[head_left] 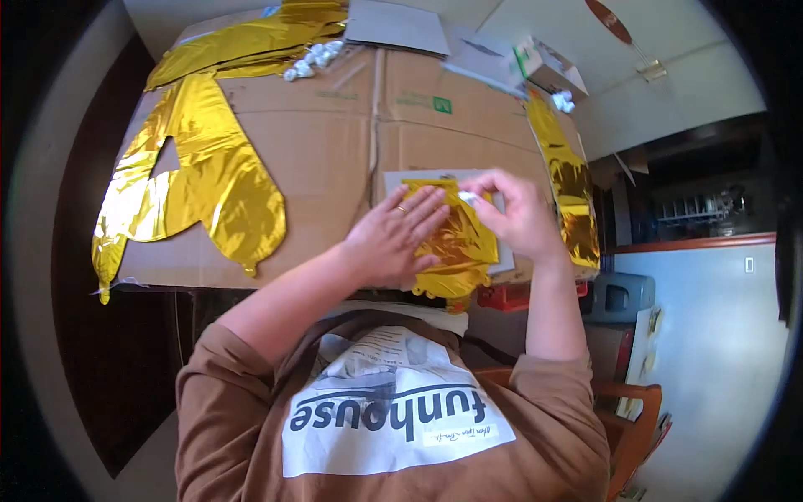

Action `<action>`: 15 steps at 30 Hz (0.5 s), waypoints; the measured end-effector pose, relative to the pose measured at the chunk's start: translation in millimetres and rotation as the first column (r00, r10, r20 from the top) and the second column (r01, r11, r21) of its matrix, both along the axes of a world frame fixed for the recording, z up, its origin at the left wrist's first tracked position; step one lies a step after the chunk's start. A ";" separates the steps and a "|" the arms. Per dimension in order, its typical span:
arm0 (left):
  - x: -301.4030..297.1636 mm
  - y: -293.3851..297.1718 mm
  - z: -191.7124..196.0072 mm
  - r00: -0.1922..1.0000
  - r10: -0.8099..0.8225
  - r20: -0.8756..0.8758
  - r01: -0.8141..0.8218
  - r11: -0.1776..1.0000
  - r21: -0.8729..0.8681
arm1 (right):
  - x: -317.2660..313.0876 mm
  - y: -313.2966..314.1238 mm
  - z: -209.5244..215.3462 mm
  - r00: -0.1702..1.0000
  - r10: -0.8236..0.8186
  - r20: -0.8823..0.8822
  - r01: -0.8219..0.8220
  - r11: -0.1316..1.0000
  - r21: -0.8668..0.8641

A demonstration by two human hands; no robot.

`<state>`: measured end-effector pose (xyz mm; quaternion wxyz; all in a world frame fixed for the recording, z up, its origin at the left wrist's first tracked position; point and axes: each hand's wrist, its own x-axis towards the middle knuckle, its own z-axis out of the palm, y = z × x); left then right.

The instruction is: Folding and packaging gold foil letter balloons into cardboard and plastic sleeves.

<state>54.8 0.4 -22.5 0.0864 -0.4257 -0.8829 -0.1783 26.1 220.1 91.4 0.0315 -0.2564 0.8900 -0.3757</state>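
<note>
The right hand (520,211) pinches a small white piece (466,197), mostly finger-hidden, its shape unclear. Just below that grip lies a gold foil piece (458,241), partly covered by the left hand (391,233), flat and grasping nothing.

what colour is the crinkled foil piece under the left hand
Shiny gold; the crinkled foil piece under the left hand shows best in the head view.

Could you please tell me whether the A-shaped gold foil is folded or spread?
Spread: the A-shaped gold foil shows both legs and its opening.
</note>
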 end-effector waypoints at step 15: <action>10.8 -8.9 37.0 0.980 -0.200 -0.023 0.201 0.972 0.126 | 56.3 59.3 -62.7 0.976 -0.206 -0.073 0.213 0.971 0.109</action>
